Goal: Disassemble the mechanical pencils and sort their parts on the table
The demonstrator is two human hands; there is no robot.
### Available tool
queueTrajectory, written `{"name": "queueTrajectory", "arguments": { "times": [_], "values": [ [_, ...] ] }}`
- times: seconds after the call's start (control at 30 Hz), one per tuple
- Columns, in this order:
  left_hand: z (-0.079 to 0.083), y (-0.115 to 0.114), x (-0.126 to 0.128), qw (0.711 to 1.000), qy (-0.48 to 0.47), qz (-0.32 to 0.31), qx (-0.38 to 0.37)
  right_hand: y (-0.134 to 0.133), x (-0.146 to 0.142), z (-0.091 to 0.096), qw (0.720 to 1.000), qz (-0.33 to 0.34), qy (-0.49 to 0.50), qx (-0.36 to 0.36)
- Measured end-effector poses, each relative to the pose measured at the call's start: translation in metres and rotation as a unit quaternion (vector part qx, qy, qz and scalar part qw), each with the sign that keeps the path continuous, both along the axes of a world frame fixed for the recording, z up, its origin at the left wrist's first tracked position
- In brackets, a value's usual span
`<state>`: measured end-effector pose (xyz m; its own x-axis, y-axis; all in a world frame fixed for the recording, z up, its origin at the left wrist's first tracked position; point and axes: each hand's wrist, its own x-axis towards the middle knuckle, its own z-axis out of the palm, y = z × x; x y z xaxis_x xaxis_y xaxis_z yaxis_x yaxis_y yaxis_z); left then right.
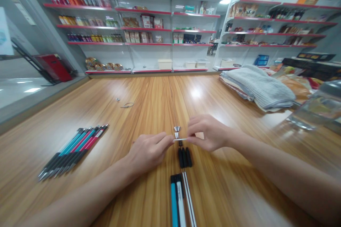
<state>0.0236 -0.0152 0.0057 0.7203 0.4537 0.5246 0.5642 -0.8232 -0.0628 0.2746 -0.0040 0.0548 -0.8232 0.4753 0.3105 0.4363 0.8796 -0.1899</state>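
Observation:
Between my two hands a thin white pen refill (181,139) is held level, just above the table. My left hand (150,149) pinches its left end, and my right hand (206,133) pinches the right end with thumb and finger. Right behind it lie small silver pen tips (177,128) and short white and dark pieces, partly hidden. Several black rubber pen grips (184,158) lie side by side in front of it. Nearer to me are a teal pen barrel (174,202), a white pen barrel (180,202) and white refills (188,200).
Several assembled pens (76,150) in teal and red lie in a row at left. A wire loop (128,105) and a small metal piece (117,99) lie further back. Folded striped cloth (263,85) and a clear container (317,106) occupy the right side. Stocked shelves (147,28) stand behind the table.

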Motion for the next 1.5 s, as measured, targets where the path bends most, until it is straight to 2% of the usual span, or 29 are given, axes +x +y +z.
{"name": "queueTrajectory", "arguments": {
  "times": [0.13, 0.23, 0.33, 0.47, 0.53, 0.67, 0.83, 0.93, 1.1, 1.27, 1.37, 1.5],
  "values": [
    [0.008, -0.006, 0.002, 0.998, 0.032, -0.049, 0.033, -0.027, -0.019, 0.021, 0.996, -0.046, -0.072, -0.015],
    [0.010, -0.009, 0.003, 0.996, 0.017, -0.076, 0.040, -0.055, -0.027, 0.036, 0.984, -0.085, -0.156, -0.013],
    [0.006, -0.007, 0.002, 0.997, -0.031, -0.061, 0.037, -0.079, -0.025, 0.046, 0.957, -0.115, -0.260, -0.060],
    [-0.001, -0.001, -0.001, 0.998, -0.054, -0.017, 0.016, -0.094, -0.022, 0.043, 0.927, -0.091, -0.332, -0.150],
    [-0.002, 0.000, -0.001, 0.998, -0.056, -0.009, 0.009, -0.095, -0.025, 0.036, 0.917, -0.085, -0.345, -0.183],
    [-0.002, -0.001, 0.000, 0.998, -0.057, -0.017, -0.006, -0.090, -0.034, 0.024, 0.916, -0.075, -0.338, -0.203],
    [-0.003, 0.000, -0.001, 0.998, -0.056, -0.019, -0.024, -0.087, -0.041, 0.027, 0.925, -0.081, -0.294, -0.224],
    [-0.002, 0.000, -0.002, 0.998, -0.060, -0.012, -0.033, -0.087, -0.035, 0.036, 0.934, -0.084, -0.281, -0.204],
    [0.000, -0.001, -0.001, 0.998, -0.061, -0.007, -0.024, -0.081, -0.021, 0.039, 0.946, -0.096, -0.292, -0.106],
    [-0.003, 0.001, -0.001, 0.998, -0.059, -0.004, -0.033, -0.076, -0.023, 0.027, 0.940, -0.090, -0.304, -0.130],
    [-0.004, 0.000, -0.002, 0.998, -0.058, 0.001, -0.039, -0.074, -0.025, 0.025, 0.950, -0.060, -0.283, -0.119],
    [-0.001, -0.001, -0.003, 0.998, -0.058, 0.006, -0.020, -0.073, -0.025, 0.030, 0.959, 0.032, -0.265, -0.098]
  ]
}}
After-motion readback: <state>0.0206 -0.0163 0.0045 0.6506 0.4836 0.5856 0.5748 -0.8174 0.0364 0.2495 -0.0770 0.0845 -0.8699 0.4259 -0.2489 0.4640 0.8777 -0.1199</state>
